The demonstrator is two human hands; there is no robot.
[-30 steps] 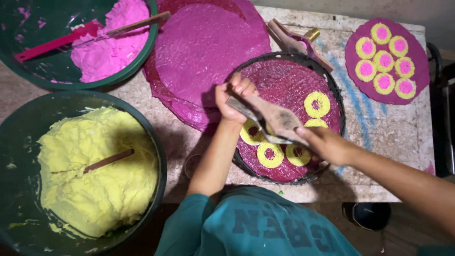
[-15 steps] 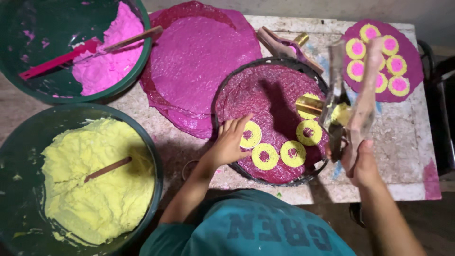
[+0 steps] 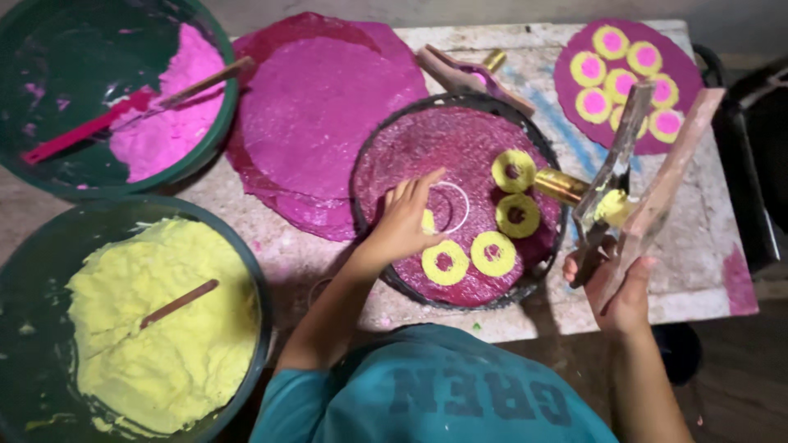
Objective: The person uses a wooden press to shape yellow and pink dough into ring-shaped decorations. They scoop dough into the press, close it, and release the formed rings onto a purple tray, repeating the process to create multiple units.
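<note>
Press tool (image 3: pixel 636 176): gripped in the right hand (image 3: pixel 616 287), right of the round tray (image 3: pixel 386 246), long axis running far-right, brass nozzle toward the rings
Left hand (image 3: pixel 406 221): open, fingertips on the tray's near-left yellow ring (image 3: pixel 444 262)
Nearer hand: left
Change: tool lower, tilted; bare ring outline beside the left fingers

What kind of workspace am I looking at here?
Probably a small handcraft food workshop, likely making patterned dough or batter discs. Large green basins hold yellow paste and pink paste, yellow rings sit on a magenta disc in a round tray, and the stained worktable carries finished discs.
</note>
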